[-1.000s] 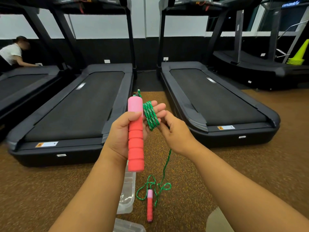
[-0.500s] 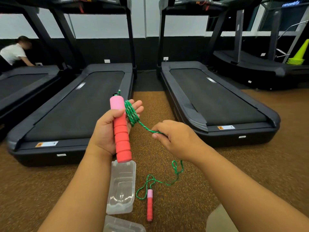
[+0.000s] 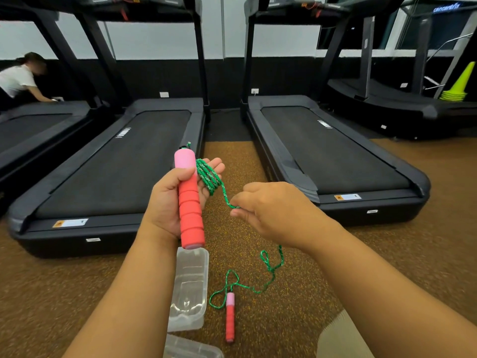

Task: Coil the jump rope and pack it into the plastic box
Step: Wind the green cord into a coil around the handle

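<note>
1. Around the outstretched fingers (image 3: 215, 165) of the left hand (image 3: 170, 202), several turns of green rope (image 3: 209, 177) are wound; the thumb presses a red foam handle (image 3: 189, 202) upright against the palm.
2. Just right of those fingers, the right hand (image 3: 271, 210) pinches the rope between thumb and curled fingertips.
3. Below the right hand, the rope hangs in loose loops to the second handle (image 3: 230, 316) lying on the brown floor (image 3: 387, 254).
4. Under the left hand, a clear plastic box (image 3: 189, 288) lies open on the floor, holding nothing; a second clear piece (image 3: 193, 348) sits near it at the frame's bottom edge.
</note>
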The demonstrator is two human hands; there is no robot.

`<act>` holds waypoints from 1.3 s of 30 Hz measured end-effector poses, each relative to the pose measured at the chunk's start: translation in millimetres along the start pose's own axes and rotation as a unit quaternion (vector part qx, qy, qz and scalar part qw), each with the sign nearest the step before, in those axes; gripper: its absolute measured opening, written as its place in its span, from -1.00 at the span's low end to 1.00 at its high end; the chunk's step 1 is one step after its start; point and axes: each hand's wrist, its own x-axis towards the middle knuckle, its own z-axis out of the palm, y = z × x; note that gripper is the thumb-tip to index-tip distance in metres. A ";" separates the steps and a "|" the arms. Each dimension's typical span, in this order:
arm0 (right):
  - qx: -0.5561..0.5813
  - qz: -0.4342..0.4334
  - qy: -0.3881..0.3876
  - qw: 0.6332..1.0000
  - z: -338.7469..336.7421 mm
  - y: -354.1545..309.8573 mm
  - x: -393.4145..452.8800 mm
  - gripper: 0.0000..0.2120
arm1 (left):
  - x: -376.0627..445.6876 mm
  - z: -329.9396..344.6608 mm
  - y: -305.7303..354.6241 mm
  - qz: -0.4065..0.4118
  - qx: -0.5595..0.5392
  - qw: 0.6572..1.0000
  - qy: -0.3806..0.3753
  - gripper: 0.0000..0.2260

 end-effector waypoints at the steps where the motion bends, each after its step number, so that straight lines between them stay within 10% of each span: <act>1: 0.000 -0.002 -0.001 1.000 -2.6 0.3 0.6 -0.77 | -0.1 -1.0 0.1 -0.002 0.021 1.000 0.006 -0.21; 10: -0.007 -0.010 0.026 1.000 -28.2 5.0 19.5 -0.78 | -10.8 6.5 -19.1 -0.062 0.228 0.972 -0.004 -0.83; 19: 0.049 0.102 0.050 0.992 -28.3 26.6 24.7 -0.84 | -19.2 17.5 -23.9 -0.035 0.212 0.974 -0.072 -0.45; 27: 0.136 0.175 0.005 0.975 -16.3 30.8 23.5 -0.78 | -27.5 29.9 -19.8 -0.070 0.062 0.978 -0.187 -0.63; 34: 0.231 0.208 -0.034 0.950 1.6 29.3 12.6 -0.76 | -24.6 18.0 -18.0 -0.081 0.086 0.992 -0.049 -0.21; 39: 0.229 0.195 -0.060 0.952 10.5 22.9 11.8 -0.74 | -19.3 19.1 -18.8 -0.061 0.032 0.996 -0.052 -0.33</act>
